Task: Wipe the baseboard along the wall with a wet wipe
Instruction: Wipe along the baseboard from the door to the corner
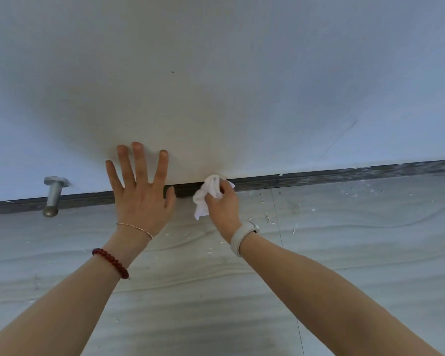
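Pressing the left hand [139,196], fingers spread, flat against the wall [242,86]. Gripping the bunched wet wipe [207,195] in the right hand [222,204], holding it on the dark baseboard [319,176], at three o'clock from the left hand.

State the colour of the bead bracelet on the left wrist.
Dark red beads, on the bracelet around the left wrist; the head view shows it clearly.

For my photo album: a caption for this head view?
Right hand presses a wet wipe on the baseboard; left hand flat on the wall.
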The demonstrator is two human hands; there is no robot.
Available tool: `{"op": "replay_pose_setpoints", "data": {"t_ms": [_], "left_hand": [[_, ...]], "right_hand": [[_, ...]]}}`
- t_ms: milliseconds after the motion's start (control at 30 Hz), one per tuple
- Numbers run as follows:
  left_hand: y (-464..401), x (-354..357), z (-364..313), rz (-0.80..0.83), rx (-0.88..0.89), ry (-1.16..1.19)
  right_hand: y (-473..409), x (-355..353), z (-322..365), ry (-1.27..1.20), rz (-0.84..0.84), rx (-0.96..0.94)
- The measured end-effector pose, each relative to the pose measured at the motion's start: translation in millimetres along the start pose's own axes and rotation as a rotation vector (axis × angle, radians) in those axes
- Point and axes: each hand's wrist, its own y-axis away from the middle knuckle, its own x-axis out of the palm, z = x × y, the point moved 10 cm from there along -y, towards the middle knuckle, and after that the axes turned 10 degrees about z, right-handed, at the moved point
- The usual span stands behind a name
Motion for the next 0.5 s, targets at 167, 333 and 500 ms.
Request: {"op": "replay_pose_setpoints", "data": {"t_ms": [167,333,500], "left_hand": [[0,6,-4,-0.006,-0.059,0.068],[-2,11,-5,-0.038,-0.091,0.092],[-1,15,-6,-0.060,-0.094,0.133]], "right_hand": [[12,-137,-32,0.001,-0.519,0.035],[18,-177,-43,-0.003,-0.650,0.018],[-7,-96,-44,0.108,-0.402,-0.040]]}}
